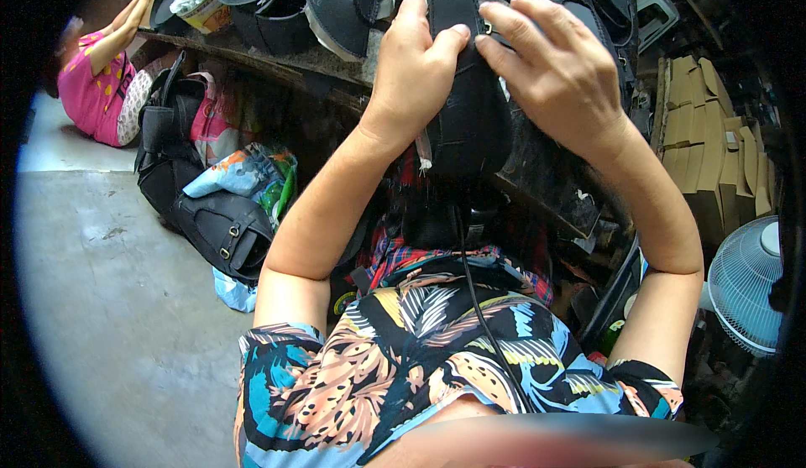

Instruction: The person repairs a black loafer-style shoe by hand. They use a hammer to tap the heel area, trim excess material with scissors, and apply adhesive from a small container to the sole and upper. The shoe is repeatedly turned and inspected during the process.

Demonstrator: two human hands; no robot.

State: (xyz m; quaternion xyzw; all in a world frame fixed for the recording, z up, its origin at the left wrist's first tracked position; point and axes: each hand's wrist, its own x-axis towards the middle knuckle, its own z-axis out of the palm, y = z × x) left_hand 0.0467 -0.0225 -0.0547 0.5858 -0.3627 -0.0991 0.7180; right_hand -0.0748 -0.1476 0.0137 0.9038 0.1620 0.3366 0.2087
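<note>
A long black leather-like piece, apparently part of a sandal or shoe, stands at the edge of the bench in front of me. My left hand is closed round its left side, thumb pressed on the front and fingers partly hidden behind. At its right edge is my right hand, fingers bent and apart, with the thumb and fingertips close to a small metal buckle. Nothing shows clearly in that hand. A pale frayed strip hangs below my left hand. To the left lies another black shoe piece with a stitched edge.
The worn bench holds several black pieces. Bags and a black buckled item are heaped below left. Flattened cardboard boxes and a fan stand right. A person in pink sits far left, arms raised to the bench.
</note>
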